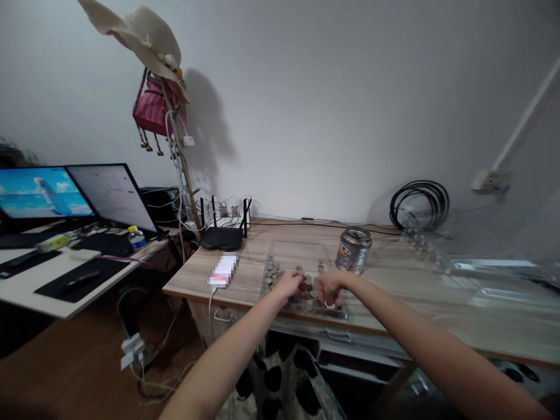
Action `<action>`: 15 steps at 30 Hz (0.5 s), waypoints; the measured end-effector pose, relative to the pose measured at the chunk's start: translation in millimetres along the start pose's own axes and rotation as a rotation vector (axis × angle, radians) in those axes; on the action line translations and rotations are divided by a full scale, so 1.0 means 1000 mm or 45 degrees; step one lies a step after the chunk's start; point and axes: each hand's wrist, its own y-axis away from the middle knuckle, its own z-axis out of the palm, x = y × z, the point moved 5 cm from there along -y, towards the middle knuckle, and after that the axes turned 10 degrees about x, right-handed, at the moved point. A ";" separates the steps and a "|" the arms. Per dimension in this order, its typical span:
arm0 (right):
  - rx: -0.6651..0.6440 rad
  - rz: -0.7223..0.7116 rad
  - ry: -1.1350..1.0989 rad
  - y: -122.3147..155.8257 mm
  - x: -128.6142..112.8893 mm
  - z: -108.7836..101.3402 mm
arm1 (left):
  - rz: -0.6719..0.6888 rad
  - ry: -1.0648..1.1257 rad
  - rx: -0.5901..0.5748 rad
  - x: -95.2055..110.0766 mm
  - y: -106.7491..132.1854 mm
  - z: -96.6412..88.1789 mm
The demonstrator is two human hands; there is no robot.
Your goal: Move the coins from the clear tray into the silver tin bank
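Note:
A clear plastic tray (336, 313) lies on the desk in front of me, with several coins (273, 271) in it, most of them silver and a few golden. Over the middle of the tray, my left hand (293, 285) has its fingers curled down among the coins; what they hold, if anything, is hidden. My right hand (331, 286) is at the tray's right side, fingertips pinched downward on a pale round coin (329, 305) near the front edge. Behind the right hand stands a silver can-shaped coin bank (353, 252) with a slot in its lid.
Left of the tray lies a phone (223, 270) on a charging cable, with a black router (222, 237) behind it. A coiled black cable (420, 204) leans on the wall at right, beside clear plastic sheeting (490, 274). Farther left is another desk with monitors (111, 195).

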 end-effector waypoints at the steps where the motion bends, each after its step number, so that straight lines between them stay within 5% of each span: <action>1: 0.019 -0.022 -0.017 -0.002 -0.005 -0.002 | -0.020 0.109 0.021 0.001 0.000 -0.003; 3: 0.110 -0.093 -0.068 -0.010 -0.018 -0.009 | -0.104 0.397 0.015 0.005 0.002 -0.007; 7: 0.358 -0.215 -0.110 -0.029 -0.044 -0.019 | -0.415 1.396 0.064 0.012 0.012 -0.015; 12: 0.464 -0.235 0.086 -0.044 -0.058 0.004 | -0.502 1.715 0.391 0.014 0.023 -0.054; 15: 0.439 -0.271 0.218 -0.041 -0.068 0.031 | -0.445 1.810 0.413 0.016 0.028 -0.078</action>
